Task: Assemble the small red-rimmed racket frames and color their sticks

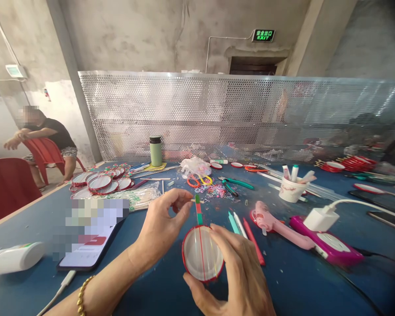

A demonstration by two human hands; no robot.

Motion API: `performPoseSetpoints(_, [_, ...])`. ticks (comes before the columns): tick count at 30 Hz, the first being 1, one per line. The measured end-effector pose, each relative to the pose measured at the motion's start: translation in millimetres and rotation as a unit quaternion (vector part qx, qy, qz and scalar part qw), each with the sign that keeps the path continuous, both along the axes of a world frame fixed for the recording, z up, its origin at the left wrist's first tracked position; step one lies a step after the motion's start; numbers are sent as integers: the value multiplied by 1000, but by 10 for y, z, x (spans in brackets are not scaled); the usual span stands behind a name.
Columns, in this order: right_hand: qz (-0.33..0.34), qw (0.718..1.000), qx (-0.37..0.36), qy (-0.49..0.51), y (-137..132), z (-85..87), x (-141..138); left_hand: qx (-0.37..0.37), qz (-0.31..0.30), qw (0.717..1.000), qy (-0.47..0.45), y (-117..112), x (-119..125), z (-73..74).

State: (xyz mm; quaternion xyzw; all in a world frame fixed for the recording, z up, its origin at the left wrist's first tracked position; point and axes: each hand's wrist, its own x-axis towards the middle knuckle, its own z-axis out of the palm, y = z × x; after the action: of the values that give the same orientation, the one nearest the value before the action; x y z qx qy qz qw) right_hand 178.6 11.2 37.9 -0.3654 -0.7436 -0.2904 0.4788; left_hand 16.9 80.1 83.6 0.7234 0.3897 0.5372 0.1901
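My right hand [240,272] is closed around the rim of a small red-rimmed round drum [202,259] with a pale, shiny face. A red line runs down the middle of that face. From the drum's far edge sticks up a flat handle [198,210] striped green and coral. My left hand [166,219] is beside the handle's tip, thumb and forefinger pinched together. A thin pale stick [199,201] shows at those fingertips, passing by the handle. A gold bead bracelet [81,298] circles my left wrist.
Left are a phone [97,245], a white bottle [16,258] and piled red-rimmed drums [100,182]. Right are pens [238,224], a pink glue gun [279,228], a purple power strip [332,245] and a paper cup [290,191]. Pliers [235,183] lie ahead. A person [57,131] sits far left.
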Motion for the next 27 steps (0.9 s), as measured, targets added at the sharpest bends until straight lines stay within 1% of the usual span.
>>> performPoseSetpoints(9, [0,1000,3,3,1,-12,-7,10,4,1000,4,-1,-2,5])
performPoseSetpoints(13, [0,1000,1,5,-3,-8,-7,12,15,1000,14,2,-4,0])
performPoseSetpoints(21, [1,1000,2,11,-3,-3,-14,39,29,999,24,-18,0,15])
performPoseSetpoints(27, [-2,1000,3,5,-1,-8,-13,39,32,998,28,-24,4,18])
